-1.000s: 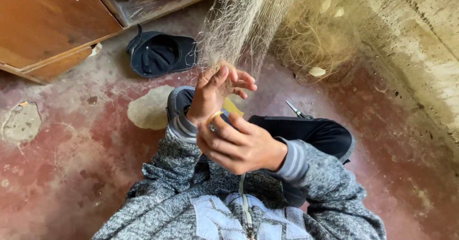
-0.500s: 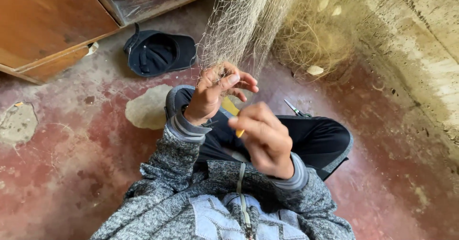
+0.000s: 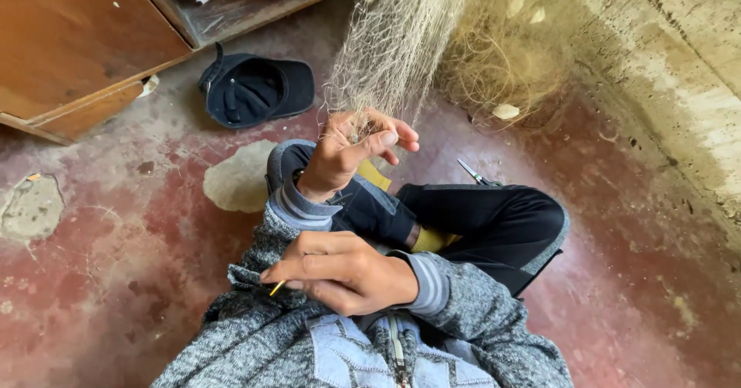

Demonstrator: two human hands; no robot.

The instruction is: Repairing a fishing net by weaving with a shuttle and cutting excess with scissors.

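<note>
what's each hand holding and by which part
The left hand pinches the fishing net at its lower edge. The right hand grips a yellow netting needle, only its tip showing.

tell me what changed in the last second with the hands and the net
The right hand pulled back from beside the left hand toward the body, carrying the yellow netting needle, whose tip shows past its fingers. The left hand stayed raised, its grip pinching the fishing net. The dark cap and the scissors on the floor did not move.
</note>
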